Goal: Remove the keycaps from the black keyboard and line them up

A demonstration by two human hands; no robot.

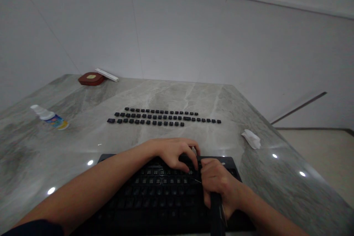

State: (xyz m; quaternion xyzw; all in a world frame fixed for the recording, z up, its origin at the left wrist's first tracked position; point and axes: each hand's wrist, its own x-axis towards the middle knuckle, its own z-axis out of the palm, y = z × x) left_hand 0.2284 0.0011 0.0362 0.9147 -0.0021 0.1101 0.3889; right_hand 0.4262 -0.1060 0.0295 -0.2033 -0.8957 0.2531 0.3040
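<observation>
A black keyboard [163, 202] lies at the near edge of the table, partly under both forearms. Over its upper right keys, my left hand [177, 153] is bent down, with thumb and forefinger tips close together. Whatever may be between those tips is too dark to make out. My right hand [218, 180] is closed around a long black tool [217, 214], whose lower end points towards me. A thin shiny line shows by its fingers, above the keys. Beyond the keyboard, several loose black keycaps [153, 117] lie in three rows.
A white spray bottle [54, 119] with a colourful label stands at left. A reddish-brown case [92, 78] and a white strip-like object [107, 75] lie at the far left. A crumpled white tissue [251, 139] rests at right. The marble-patterned table [171, 94] meets a wall behind.
</observation>
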